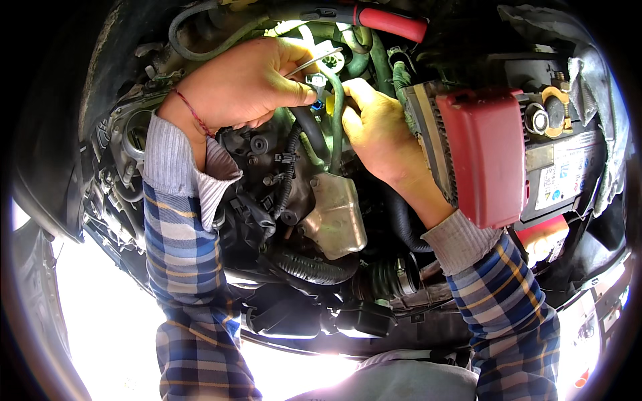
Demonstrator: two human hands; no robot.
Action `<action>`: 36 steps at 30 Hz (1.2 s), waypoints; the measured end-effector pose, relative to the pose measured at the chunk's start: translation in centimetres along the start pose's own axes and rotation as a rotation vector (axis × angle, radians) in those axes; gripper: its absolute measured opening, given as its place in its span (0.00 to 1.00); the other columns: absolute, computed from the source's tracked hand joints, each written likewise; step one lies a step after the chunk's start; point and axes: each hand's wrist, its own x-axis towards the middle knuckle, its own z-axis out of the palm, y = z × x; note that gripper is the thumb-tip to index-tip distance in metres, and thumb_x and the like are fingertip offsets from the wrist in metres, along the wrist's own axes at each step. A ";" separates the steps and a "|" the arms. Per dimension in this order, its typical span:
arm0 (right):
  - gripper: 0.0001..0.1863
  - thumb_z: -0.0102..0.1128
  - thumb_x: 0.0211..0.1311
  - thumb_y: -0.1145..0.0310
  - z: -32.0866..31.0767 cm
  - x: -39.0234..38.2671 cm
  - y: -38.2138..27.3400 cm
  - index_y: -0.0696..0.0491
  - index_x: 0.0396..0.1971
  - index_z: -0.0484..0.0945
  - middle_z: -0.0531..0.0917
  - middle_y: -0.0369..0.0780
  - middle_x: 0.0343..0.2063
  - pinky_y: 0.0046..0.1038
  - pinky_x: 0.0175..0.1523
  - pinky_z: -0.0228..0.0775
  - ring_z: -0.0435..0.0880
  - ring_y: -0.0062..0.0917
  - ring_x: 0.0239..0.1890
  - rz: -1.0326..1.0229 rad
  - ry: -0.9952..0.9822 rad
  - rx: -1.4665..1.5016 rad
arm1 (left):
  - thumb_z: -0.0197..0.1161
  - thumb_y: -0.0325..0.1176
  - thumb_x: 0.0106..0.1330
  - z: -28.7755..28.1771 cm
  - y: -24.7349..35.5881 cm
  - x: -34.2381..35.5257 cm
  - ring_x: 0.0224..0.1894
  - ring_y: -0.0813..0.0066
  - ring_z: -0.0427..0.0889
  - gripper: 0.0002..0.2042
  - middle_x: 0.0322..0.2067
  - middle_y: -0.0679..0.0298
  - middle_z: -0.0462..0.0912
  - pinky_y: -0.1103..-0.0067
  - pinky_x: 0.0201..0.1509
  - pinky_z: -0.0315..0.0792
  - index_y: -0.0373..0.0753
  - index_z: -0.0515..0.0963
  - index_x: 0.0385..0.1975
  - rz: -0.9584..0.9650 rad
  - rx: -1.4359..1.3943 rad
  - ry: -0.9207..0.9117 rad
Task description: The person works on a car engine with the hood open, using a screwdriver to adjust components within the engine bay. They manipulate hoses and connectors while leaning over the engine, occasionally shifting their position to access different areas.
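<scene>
In the engine bay, my left hand (pixel 237 83) is closed in a pinch, with a thin metal rod (pixel 319 60) sticking out between its fingers toward the upper right. At its thumb tip sits a small pale connector (pixel 315 79), with a bit of blue (pixel 317 105) just below. My right hand (pixel 384 137) reaches in from the other side, fingers curled beside a green hose (pixel 338 110). A small yellow piece (pixel 330 104) shows between the two hands, close to the right fingertips. What the right fingers grip is hidden.
A red-and-black work light (pixel 391 24) lies across the top. Right of my right wrist stand a red cover (pixel 483 157) and the battery (pixel 565 170) with a brass-coloured clamp (pixel 555 110). A metal bracket (pixel 334 214) and a ribbed black hose (pixel 311 267) lie below the hands.
</scene>
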 end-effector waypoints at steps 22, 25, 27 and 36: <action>0.09 0.58 0.61 0.76 0.2 2.0 0.8 0.59 0.40 0.83 0.85 0.43 0.25 0.28 0.34 0.71 0.81 0.21 0.26 0.010 -0.071 0.121 | 0.63 0.25 0.69 0.0 0.2 0.1 0.11 0.89 0.65 0.16 0.38 0.61 0.83 0.85 0.13 0.57 0.24 0.72 0.53 -0.008 0.073 0.030; 0.10 0.57 0.64 0.76 0.1 1.3 0.4 0.60 0.43 0.83 0.84 0.41 0.26 0.27 0.35 0.71 0.80 0.19 0.28 0.096 -0.102 0.171 | 0.63 0.25 0.69 0.1 -0.1 0.0 0.11 0.89 0.66 0.17 0.40 0.60 0.83 0.85 0.13 0.57 0.24 0.72 0.53 -0.008 0.009 0.018; 0.10 0.57 0.68 0.75 0.1 1.0 0.4 0.60 0.45 0.82 0.84 0.40 0.28 0.27 0.35 0.70 0.79 0.18 0.30 0.097 -0.071 0.248 | 0.64 0.25 0.69 0.1 0.0 0.0 0.11 0.88 0.66 0.17 0.41 0.59 0.83 0.85 0.13 0.57 0.24 0.71 0.54 -0.001 0.018 0.017; 0.29 0.75 0.58 0.60 0.3 1.0 1.4 0.58 0.55 0.75 0.87 0.48 0.39 0.37 0.49 0.77 0.87 0.41 0.41 0.110 -0.015 0.026 | 0.65 0.29 0.68 -0.1 0.1 -0.1 0.11 0.87 0.66 0.16 0.31 0.64 0.80 0.83 0.14 0.57 0.26 0.73 0.51 0.035 0.048 0.015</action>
